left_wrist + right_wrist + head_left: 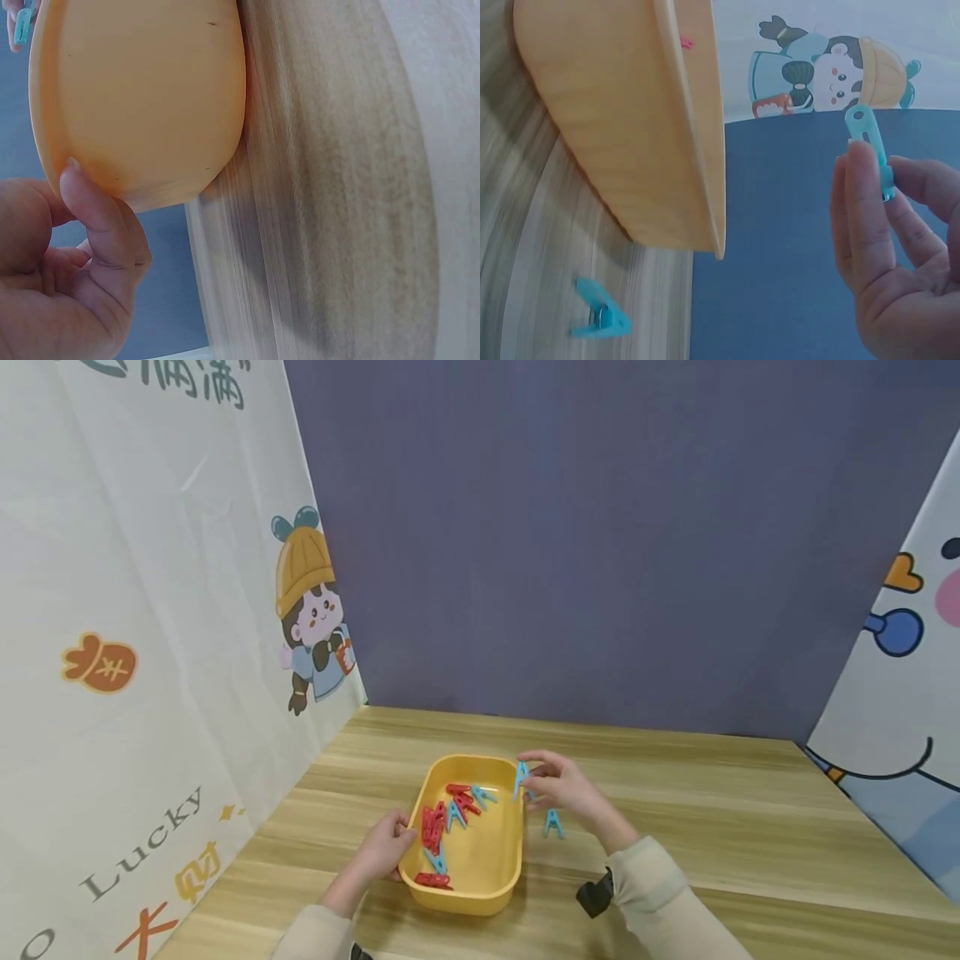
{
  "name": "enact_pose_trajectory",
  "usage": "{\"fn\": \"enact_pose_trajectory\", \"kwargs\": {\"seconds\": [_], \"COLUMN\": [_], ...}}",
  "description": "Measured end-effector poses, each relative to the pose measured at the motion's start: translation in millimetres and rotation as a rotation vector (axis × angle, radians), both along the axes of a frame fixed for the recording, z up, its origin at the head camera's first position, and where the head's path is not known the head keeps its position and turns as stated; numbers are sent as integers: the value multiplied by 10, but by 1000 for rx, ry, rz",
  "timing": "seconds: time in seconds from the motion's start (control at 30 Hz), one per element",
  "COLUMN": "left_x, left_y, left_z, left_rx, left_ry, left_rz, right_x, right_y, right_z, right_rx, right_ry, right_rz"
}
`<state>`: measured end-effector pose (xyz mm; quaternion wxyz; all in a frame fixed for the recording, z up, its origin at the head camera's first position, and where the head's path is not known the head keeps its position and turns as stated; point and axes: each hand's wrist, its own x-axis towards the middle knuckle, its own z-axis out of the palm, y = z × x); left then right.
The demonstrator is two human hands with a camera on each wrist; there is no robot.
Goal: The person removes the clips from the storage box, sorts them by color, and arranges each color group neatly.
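Note:
A yellow plastic basin (489, 853) stands on the table, with several red clothespins (432, 828) and a few blue clothespins (455, 815) lying inside, mostly along its left side. My left hand (387, 843) grips the basin's left rim; the left wrist view shows the thumb and fingers (97, 206) pinching that edge. By the right rim, my right hand (561, 783) pinches a light blue clothespin (868, 135) between thumb and fingertips, held up at rim height. Another blue clothespin (553, 823) lies on the table to the right of the basin, below my right hand.
The wood-grain table (720, 835) runs back to a dark blue-grey panel (600, 543). A white printed sheet (187, 635) rises on the left, and another printed sheet (885, 693) borders the right side. A black strap piece (596, 894) is at my right wrist.

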<state>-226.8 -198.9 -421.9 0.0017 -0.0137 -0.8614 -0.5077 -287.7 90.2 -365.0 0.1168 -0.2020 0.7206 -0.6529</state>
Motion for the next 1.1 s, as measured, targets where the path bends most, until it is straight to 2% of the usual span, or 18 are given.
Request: {"fn": "enact_pose_trajectory", "kwargs": {"seconds": [0.53, 1.1], "left_x": [3, 13], "left_y": [-16, -6], "left_z": [-6, -3], "left_rx": [-8, -18], "left_ry": [1, 2], "left_rz": [16, 18], "right_x": [-22, -82], "right_y": [243, 438], "right_z": [-27, -100], "right_rx": [11, 33], "right_ry": [21, 2], "right_rz": [-44, -112]}}
